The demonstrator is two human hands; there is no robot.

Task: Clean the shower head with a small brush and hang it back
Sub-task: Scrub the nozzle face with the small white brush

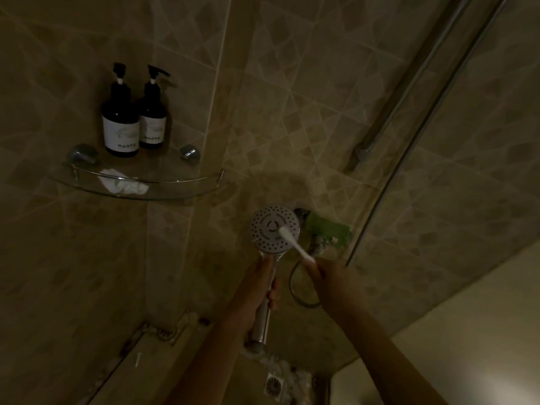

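A round chrome shower head (270,226) faces me in the lower middle of the dim shower stall, nozzle plate up. My left hand (260,283) is closed around its chrome handle, just below the head. A small white brush (295,242) lies with its bristle end on the right part of the nozzle plate. My right hand (327,277) pinches the brush's lower end. The hose (295,287) loops down behind my hands toward the wall valve (318,245).
A glass corner shelf (175,194) on the left wall carries two dark pump bottles (120,121) and a crumpled white cloth (124,184). A chrome slide rail (409,86) runs up the right wall. A green object (327,229) sits by the valve. A floor drain (274,384) lies below.
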